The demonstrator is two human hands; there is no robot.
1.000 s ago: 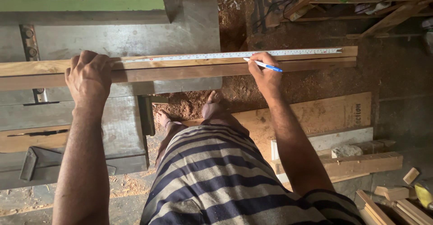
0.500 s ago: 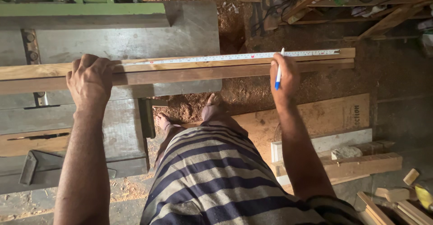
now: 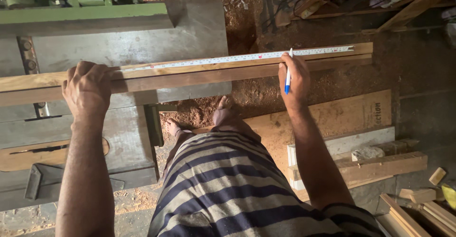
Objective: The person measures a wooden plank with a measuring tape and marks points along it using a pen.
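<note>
fingers: left hand (image 3: pixel 88 89) curled over long brown wooden plank (image 3: pixel 190 75), pinning white tape measure (image 3: pixel 228 58) flat | right hand (image 3: pixel 293 77) pinching blue-white pen (image 3: pixel 288 73), tip at tape, steadying plank

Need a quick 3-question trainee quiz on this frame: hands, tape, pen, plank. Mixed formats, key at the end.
1. True or false: the right hand holds a blue and white pen with its tip at the measuring tape.
2. Multiple choice: the left hand rests on
A. the green machine part
B. the long wooden plank, over the near end of the tape
C. the cardboard sheet on the floor
3. Fill in: the tape lies stretched along the top of the ____.

Key: 1 true; 2 B; 3 plank.
</note>
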